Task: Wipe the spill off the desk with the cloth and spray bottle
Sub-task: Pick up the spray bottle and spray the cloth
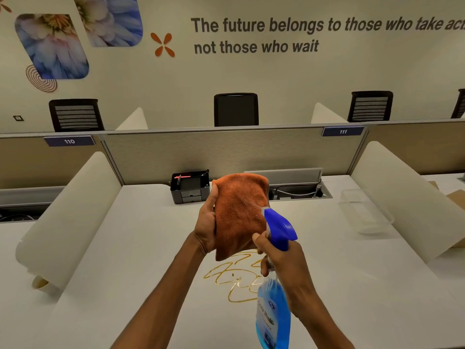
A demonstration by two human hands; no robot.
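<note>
cloth [239, 212], folded, hangs above the desk [141, 248] in the left grip [206, 230], which clasps its left edge. just right, the spray bottle [273, 311] aims its nozzle at it, right grip [281, 260] clenched round the neck. the spill [234, 280] lies directly below both.

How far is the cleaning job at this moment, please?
Done: both tools are picked up. The left hand holds the cloth up, and the right hand grips the spray bottle, nozzle toward the cloth. In hand: probably wetting the cloth. Left: the yellow spill lies whole on the desk, not yet wiped.
</note>
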